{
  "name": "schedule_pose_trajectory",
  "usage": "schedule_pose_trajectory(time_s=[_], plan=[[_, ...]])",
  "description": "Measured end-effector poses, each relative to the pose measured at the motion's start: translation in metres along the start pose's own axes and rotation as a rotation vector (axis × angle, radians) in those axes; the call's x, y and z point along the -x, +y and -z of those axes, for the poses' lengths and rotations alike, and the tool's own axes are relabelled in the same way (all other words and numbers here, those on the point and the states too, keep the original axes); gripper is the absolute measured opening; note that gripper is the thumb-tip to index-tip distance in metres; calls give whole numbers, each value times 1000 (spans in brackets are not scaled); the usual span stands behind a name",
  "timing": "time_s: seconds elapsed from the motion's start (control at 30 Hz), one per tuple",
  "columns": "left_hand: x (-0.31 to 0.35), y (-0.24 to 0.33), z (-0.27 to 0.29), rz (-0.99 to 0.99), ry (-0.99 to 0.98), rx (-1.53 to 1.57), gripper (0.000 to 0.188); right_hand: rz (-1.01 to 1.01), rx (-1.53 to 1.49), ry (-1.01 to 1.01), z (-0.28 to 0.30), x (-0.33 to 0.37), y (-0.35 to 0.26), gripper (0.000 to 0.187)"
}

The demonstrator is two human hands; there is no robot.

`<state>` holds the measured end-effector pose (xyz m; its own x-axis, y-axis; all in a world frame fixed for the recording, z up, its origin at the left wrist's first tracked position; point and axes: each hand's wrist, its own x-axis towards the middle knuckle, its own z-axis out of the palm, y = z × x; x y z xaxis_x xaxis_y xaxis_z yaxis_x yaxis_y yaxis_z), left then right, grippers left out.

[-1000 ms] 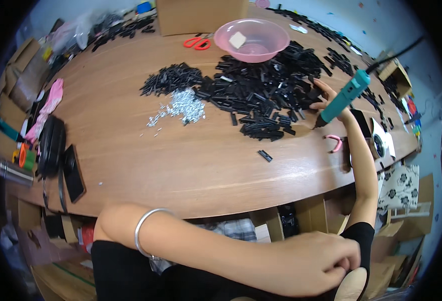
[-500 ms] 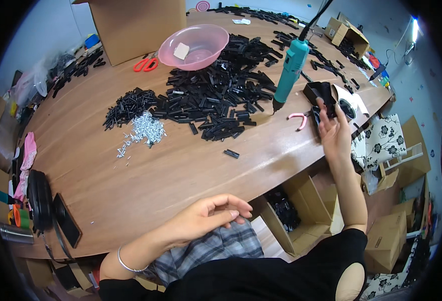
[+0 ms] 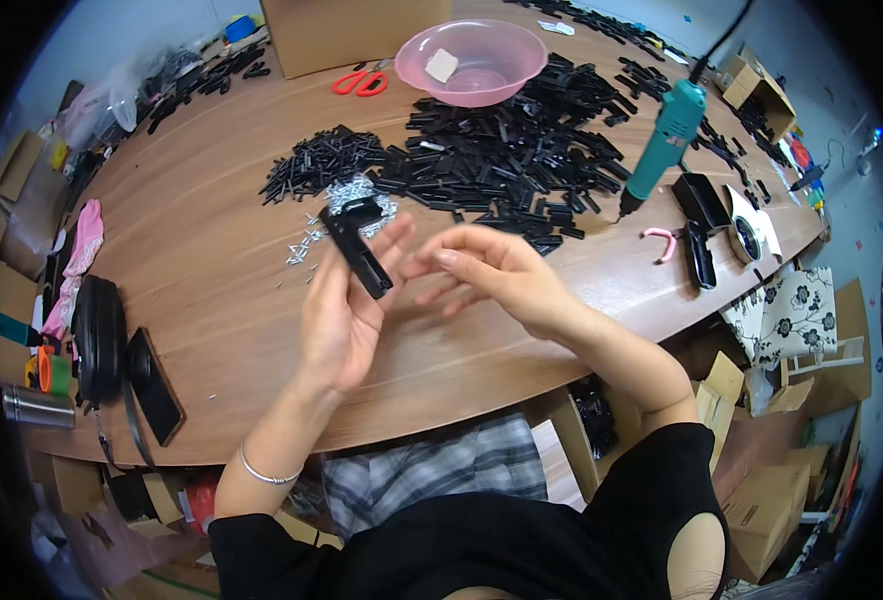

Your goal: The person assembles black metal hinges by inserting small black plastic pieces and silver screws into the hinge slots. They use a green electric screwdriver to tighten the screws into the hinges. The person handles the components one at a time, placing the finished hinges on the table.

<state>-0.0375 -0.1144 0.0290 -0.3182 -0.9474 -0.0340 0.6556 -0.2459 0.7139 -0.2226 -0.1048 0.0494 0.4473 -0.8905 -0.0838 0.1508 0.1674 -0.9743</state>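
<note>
My left hand (image 3: 339, 325) is raised over the table with a long black plastic part (image 3: 358, 255) lying across its fingers. The part has a slot along its lower end and a wider top. My right hand (image 3: 506, 272) hovers just right of it, its fingers loosely bent and apart, with nothing visible in them. Behind the part lies a heap of silver screws (image 3: 353, 192). Small black pins (image 3: 321, 165) are piled to its left, and a larger pile of black plastic pieces (image 3: 521, 150) spreads to the right.
A teal electric screwdriver (image 3: 661, 145) hangs by its cable at the right. Near it are pink-handled pliers (image 3: 661, 243) and a black tray (image 3: 701, 203). A pink basin (image 3: 471, 95) and red scissors (image 3: 361, 83) stand farther back. A phone (image 3: 154, 385) and black pouch (image 3: 99, 335) lie left.
My right hand has come left from beside the black tray. My left hand has risen from over my lap and now holds the black part. The whole view has shifted.
</note>
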Motion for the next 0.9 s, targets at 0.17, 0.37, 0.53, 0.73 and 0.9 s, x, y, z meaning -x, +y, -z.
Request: schedule_pose_trajectory(time_s=[0.17,0.37,0.53,0.73,0.9], plan=[[-15,11,20,67,41,121,29,14,296,-36,1,-38,11,23],[-13,12,32,121,33,-138,17,229,677,188,36,-43,17,15],[-8,23,31,7,62,-319,13,251,545,410,60,-50,21,17],[-30,63,66,-475,361,-1132,23,296,872,449,54,-51,22,15],[-48,59,146,-788,512,-1784,18,566,827,467,67,-50,24,16]])
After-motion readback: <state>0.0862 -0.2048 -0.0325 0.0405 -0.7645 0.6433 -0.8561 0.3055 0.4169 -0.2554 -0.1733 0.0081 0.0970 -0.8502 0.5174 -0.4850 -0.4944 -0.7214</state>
